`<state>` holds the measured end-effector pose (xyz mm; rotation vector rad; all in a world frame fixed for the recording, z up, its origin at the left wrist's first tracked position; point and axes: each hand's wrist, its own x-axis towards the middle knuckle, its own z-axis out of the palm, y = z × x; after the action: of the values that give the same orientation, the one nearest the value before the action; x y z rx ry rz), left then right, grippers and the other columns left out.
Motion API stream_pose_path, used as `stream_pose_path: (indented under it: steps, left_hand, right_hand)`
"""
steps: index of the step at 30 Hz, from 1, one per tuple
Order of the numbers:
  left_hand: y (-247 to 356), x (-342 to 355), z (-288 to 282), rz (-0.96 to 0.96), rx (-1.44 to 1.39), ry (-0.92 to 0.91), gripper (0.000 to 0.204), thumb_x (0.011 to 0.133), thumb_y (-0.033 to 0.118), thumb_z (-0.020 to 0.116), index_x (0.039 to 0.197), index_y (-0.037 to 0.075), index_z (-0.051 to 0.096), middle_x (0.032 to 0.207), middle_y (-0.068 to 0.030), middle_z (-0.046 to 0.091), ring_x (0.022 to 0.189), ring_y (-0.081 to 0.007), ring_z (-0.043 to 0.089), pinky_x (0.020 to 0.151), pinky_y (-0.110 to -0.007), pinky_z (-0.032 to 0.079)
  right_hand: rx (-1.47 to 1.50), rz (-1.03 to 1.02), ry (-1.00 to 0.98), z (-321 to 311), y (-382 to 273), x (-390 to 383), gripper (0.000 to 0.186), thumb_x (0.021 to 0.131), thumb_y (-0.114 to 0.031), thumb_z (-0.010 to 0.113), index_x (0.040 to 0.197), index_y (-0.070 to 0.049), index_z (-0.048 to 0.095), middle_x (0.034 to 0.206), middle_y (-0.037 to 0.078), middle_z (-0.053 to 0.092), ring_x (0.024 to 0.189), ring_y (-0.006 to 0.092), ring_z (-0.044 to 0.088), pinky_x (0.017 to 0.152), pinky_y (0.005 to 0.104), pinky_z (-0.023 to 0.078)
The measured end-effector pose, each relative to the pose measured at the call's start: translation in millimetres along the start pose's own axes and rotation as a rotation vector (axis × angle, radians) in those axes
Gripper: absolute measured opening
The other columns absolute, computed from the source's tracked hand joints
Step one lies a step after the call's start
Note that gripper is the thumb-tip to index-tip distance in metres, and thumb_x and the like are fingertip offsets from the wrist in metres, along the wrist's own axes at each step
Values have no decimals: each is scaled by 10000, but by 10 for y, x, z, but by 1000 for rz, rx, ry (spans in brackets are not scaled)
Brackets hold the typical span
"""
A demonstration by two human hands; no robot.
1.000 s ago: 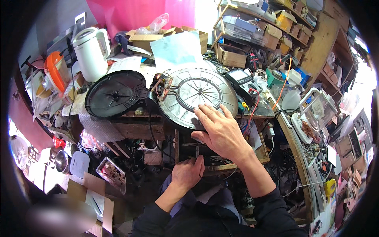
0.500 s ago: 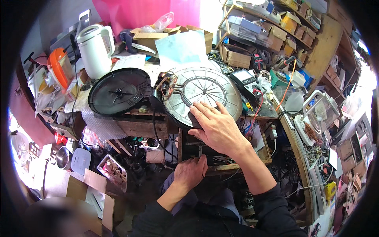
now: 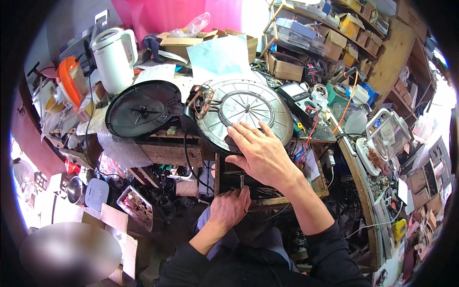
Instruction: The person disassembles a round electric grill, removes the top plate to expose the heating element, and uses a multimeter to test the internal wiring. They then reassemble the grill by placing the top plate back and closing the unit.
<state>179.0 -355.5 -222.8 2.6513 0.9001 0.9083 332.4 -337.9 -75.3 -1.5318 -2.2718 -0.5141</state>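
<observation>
My right hand [image 3: 258,158] lies with fingers stretched on the lower part of a round metal base [image 3: 227,93] with radial ribs and a ring heating element. A small bundle of wires and copper-coloured parts [image 3: 202,99] sits at the base's left edge. Below, my left hand [image 3: 229,208] is closed around a slim metal tool [image 3: 242,182] held upright at the open drawer [image 3: 267,203]. A black round plastic cover [image 3: 129,112] with a central hub lies left of the metal base.
A white jug [image 3: 112,62], orange container [image 3: 67,79] and bubble wrap [image 3: 117,150] crowd the left. At right are a multimeter [image 3: 294,95] with red lead, wire coils, a clear pitcher [image 3: 389,134] and shelves of boxes. An open carton [image 3: 114,220] is at lower left.
The view has shifted slightly, with the bench appearing a little higher and farther right than a second ago. My hands keep much the same positions on the base and tool.
</observation>
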Motion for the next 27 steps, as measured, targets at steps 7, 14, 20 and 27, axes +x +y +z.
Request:
stream_pose_path:
  steps: [7,14,20,27]
  left_hand:
    - [3,-4,-11,17,-1,25,173,955,206,662,1061,76,622,737,-109,681,677,-299,715,590,-426,577]
    - [-25,-3,31,18,-14,35,160,954,206,661,1050,83,627,734,-111,681,676,-299,714,576,-430,571]
    - [-27,-19,37,1,-15,40,161,956,217,657,1039,86,614,733,-110,687,679,-300,717,574,-430,570]
    - [-21,-42,59,4,-28,46,191,948,224,662,1071,84,619,746,-130,697,678,-312,719,595,-430,570]
  right_hand:
    - [-8,1,-1,0,3,-4,654,987,-456,674,1450,-10,552,1484,164,601,1400,322,555,1176,548,400]
    - [3,4,5,-26,14,-11,656,992,-477,651,1429,7,575,1459,181,619,1375,326,571,1199,531,355]
    - [-8,8,7,-35,-2,-27,648,988,-470,661,1420,8,580,1440,186,632,1374,328,573,1197,529,357]
    - [-16,16,19,-103,-30,-30,614,956,-423,709,1397,-11,598,1421,171,650,1369,329,583,1183,534,375]
